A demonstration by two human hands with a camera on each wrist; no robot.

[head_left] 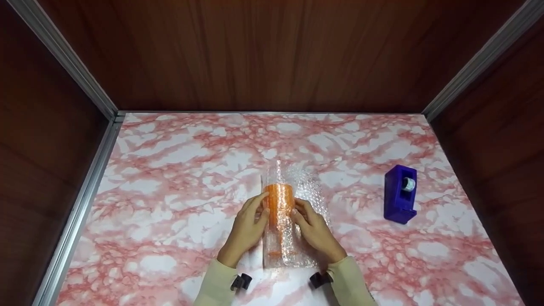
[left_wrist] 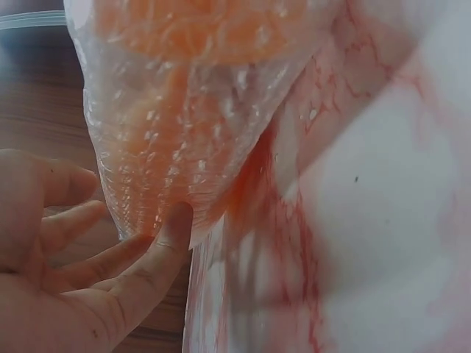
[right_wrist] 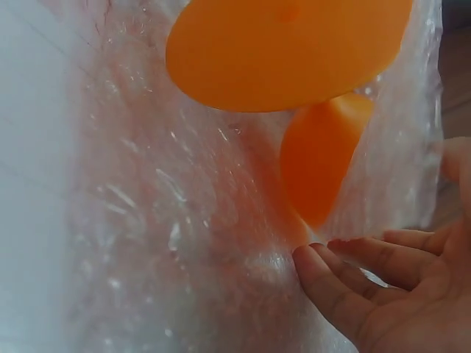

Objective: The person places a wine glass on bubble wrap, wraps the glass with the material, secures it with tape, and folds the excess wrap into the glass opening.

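An orange stemmed goblet (head_left: 278, 204) lies lengthwise under clear bubble wrap (head_left: 308, 187), its round base (right_wrist: 287, 59) toward the person. The wrap covers the goblet's top and left side and spreads flat to the right. At the cup's left side my left hand (head_left: 248, 221) holds the wrap, thumb on it and fingers beyond, as the left wrist view shows. My right hand (head_left: 314, 227) grips the cup's right side, pinching the wrap between thumb and fingers. In the right wrist view, the base and part of the cup show through the wrap's open end.
A purple tape dispenser (head_left: 399, 195) with a small roll of tape stands to the right on the red-and-white marbled table (head_left: 170, 191). Dark wood-grain panels (head_left: 255, 55) with metal edge strips enclose the back and both sides.
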